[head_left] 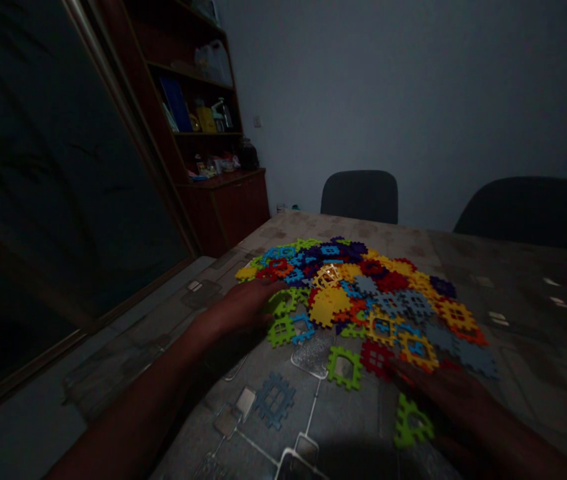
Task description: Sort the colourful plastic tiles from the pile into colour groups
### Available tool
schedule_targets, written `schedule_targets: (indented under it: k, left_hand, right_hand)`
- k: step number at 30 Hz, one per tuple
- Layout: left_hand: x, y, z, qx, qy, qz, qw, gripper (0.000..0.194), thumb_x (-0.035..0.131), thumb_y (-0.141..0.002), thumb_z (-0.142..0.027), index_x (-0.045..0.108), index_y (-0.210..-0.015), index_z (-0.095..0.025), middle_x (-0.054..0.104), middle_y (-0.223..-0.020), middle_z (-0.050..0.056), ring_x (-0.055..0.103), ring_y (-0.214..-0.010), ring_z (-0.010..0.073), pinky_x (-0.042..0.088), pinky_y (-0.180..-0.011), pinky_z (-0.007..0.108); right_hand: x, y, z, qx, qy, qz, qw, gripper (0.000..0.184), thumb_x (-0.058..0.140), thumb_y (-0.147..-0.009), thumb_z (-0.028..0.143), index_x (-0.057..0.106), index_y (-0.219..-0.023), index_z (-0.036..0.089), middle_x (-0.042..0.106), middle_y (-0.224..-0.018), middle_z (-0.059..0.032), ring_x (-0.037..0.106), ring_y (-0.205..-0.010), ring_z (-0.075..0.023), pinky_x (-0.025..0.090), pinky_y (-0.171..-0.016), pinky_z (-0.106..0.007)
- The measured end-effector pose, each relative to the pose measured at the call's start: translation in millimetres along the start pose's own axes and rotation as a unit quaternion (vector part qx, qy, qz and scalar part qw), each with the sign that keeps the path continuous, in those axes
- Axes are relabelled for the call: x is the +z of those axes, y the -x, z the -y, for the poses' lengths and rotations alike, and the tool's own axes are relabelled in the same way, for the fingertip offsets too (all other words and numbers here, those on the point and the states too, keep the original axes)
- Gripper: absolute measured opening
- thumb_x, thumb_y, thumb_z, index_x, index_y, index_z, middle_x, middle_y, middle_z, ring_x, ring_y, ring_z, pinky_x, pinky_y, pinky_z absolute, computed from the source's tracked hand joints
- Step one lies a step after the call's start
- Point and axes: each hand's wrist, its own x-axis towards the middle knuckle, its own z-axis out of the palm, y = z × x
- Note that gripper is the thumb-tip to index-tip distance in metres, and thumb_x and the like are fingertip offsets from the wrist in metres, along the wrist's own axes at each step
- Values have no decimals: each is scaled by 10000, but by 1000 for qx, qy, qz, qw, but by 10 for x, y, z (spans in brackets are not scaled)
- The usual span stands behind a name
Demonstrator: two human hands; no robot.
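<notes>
A wide heap of flat plastic interlocking building tiles with notched edges (331, 307) lies on the table, in yellow, red, blue, green, purple and grey. At the heap's left edge, my left hand (251, 303) reaches over green tiles (282, 331), fingers stretched out and their tips partly lost in shadow. My right hand (436, 383) lies low at the near right side, fingers extended beside a red window tile (376, 359). Close under that hand is a green tile (411, 421). Between the hands lie a green frame tile (333, 368) and, nearer, a grey window tile (274, 399).
The patterned table (518, 293) carries the tiles. Behind it stand two dark chairs (358, 197) against a pale wall. A wooden shelf unit (236, 207) with household things is at the back left, beside a dark panel (63, 167) with palm shapes. The light is dim.
</notes>
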Motion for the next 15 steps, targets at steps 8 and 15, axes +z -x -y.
schedule_targets:
  k: [8, 15]
  left_hand:
    - [-89, 82, -170, 22, -6, 23, 999, 354, 716, -851, -147, 625, -1191, -181, 661, -1231, 91, 633, -1112, 261, 503, -962, 363]
    - [20, 98, -371, 27, -26, 76, 996, 505, 858, -737, -236, 616, -1180, -201, 662, -1224, 96, 635, -1095, 276, 514, -949, 386]
  right_hand:
    - [18, 157, -53, 23, -8, 10, 1000, 922, 608, -803, 95, 251, -1580, 437, 472, -1554, -8, 535, -1338, -335, 502, -1067, -521]
    - [-47, 124, -66, 10, 6, 15, 1000, 952, 652, -786, 123, 242, -1576, 460, 484, -1546, -3, 542, -1331, -332, 547, -1010, -481]
